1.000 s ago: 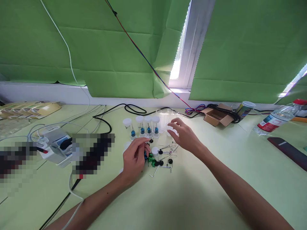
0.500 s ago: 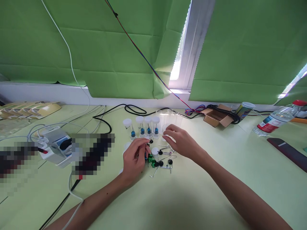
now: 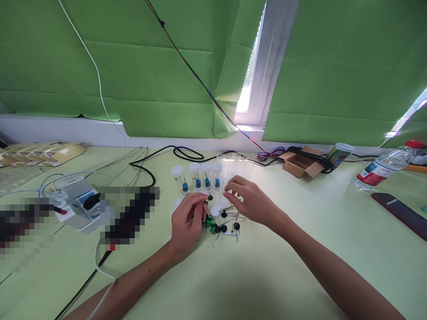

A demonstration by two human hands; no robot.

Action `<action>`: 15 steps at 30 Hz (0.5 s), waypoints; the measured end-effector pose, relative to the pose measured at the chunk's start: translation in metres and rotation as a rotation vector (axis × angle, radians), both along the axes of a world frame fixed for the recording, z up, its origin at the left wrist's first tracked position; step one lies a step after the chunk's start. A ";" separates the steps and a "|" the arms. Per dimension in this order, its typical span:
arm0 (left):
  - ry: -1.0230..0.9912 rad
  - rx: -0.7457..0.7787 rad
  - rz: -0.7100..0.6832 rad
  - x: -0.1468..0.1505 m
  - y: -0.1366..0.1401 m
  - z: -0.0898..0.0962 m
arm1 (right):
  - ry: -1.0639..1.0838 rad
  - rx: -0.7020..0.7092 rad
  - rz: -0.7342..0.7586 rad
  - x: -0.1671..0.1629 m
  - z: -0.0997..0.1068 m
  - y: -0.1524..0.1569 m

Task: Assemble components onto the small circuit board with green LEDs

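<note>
My left hand (image 3: 189,218) is closed, its thumb and fingertips pinched on a small black part with a thin metal pin (image 3: 210,198). A few centimetres to the right, my right hand (image 3: 249,198) has curved fingers round what looks like a clear tube with a white end (image 3: 223,202); the fingers partly hide it. Several clear tubes with white caps (image 3: 207,167) stand behind the hands, each with a blue part (image 3: 207,182) inside. Green parts (image 3: 211,224) lie beside my left hand. Black round pieces with bent metal rods (image 3: 236,226) and a loose white cap (image 3: 215,211) are scattered between the hands.
More clear tubes (image 3: 242,164) stand behind my right hand. An opened cardboard box (image 3: 302,164), a can (image 3: 340,153), a water bottle (image 3: 383,168) and a dark flat object (image 3: 400,215) are at the right. A white power strip (image 3: 78,206) with cables sits left, below green curtains (image 3: 173,66).
My right hand has moved slightly left and toward me, bringing the tube's white end closer to the black part. My left hand has stayed nearly still.
</note>
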State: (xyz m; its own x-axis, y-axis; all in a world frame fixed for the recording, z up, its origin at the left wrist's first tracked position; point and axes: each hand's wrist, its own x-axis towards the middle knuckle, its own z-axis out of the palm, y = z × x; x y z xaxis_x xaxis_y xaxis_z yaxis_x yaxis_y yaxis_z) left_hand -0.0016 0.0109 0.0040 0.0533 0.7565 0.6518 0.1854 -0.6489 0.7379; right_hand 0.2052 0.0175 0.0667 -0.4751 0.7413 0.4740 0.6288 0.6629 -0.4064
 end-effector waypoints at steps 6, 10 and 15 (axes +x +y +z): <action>-0.006 0.016 -0.007 0.000 0.000 0.002 | -0.003 0.005 -0.028 0.001 -0.002 0.001; -0.016 0.012 -0.006 0.001 0.000 0.003 | 0.005 0.034 -0.019 0.002 -0.002 0.002; -0.013 0.012 -0.002 0.001 -0.001 0.003 | 0.094 0.101 -0.051 -0.001 -0.003 0.000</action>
